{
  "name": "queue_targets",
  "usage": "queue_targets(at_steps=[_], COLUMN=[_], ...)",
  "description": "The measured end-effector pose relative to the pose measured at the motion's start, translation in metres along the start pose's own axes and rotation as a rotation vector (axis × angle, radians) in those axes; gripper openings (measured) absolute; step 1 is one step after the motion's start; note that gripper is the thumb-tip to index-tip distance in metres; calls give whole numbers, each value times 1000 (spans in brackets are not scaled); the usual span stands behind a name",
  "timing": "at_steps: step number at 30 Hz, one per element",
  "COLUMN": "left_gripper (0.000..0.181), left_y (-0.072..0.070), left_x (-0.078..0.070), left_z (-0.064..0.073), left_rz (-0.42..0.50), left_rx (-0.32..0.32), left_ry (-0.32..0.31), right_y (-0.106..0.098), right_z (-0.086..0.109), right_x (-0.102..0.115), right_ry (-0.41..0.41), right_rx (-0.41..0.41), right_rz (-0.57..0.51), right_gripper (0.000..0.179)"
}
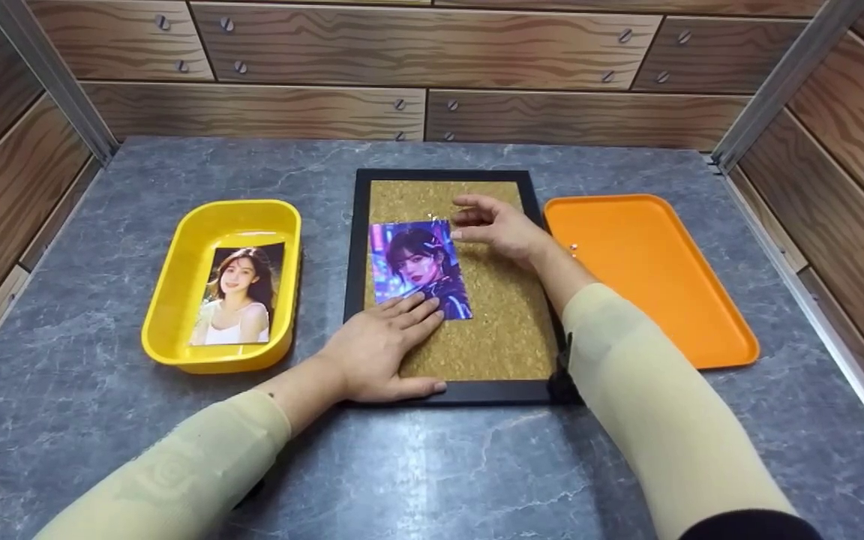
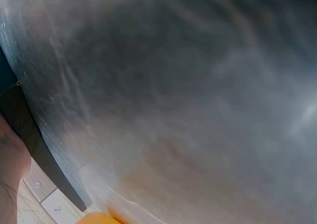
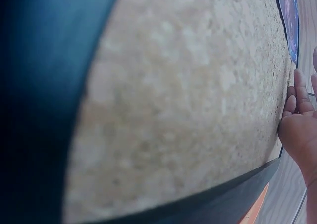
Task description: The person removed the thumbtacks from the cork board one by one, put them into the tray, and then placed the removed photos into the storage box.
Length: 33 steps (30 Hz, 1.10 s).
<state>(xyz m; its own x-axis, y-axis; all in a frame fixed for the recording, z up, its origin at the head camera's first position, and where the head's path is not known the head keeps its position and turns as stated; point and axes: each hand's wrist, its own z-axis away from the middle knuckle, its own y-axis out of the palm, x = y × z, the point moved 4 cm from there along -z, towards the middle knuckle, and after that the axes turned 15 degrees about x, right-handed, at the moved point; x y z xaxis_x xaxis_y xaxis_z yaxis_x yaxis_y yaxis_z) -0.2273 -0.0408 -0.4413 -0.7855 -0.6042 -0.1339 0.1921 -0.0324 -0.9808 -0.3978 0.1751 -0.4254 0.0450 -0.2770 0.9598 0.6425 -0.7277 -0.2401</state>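
Observation:
A purple and blue picture of a dark-haired figure [image 1: 413, 259] lies slightly tilted on a cork board [image 1: 507, 322] with a black frame. My left hand [image 1: 379, 349] rests flat on it, fingers straight over the picture's lower edge and thumb on the frame's front bar. By the picture's upper right corner is my right hand [image 1: 503, 229], its fingers loosely bent, with nothing seen between them. Beside those fingertips a small clear pin [image 1: 433, 217] shows at the picture's top edge. In the right wrist view, the right hand [image 3: 299, 130] appears over the cork's far edge.
Left of the board stands a yellow tub [image 1: 162, 315] holding a photo of a person in white [image 1: 237, 296]. An orange tray [image 1: 649, 277] lies to the right, small shiny pieces [image 1: 573, 247] near its left edge. Wood-patterned walls [image 1: 432, 45] enclose the grey marbled table [image 1: 432, 465].

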Motion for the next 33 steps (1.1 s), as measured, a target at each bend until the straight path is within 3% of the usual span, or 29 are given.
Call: queue_targets(at_steps=[22, 33], left_gripper=[101, 101], left_y=[1, 0], left_x=[0, 1], left_z=[0, -1], left_rz=[-9, -4], left_rx=[6, 1], left_ry=[-8, -3], right_y=[3, 4], right_z=[1, 1], right_x=[-1, -1], right_ry=[32, 18], right_rx=[57, 66], right_rz=[70, 29], right_gripper=[71, 70])
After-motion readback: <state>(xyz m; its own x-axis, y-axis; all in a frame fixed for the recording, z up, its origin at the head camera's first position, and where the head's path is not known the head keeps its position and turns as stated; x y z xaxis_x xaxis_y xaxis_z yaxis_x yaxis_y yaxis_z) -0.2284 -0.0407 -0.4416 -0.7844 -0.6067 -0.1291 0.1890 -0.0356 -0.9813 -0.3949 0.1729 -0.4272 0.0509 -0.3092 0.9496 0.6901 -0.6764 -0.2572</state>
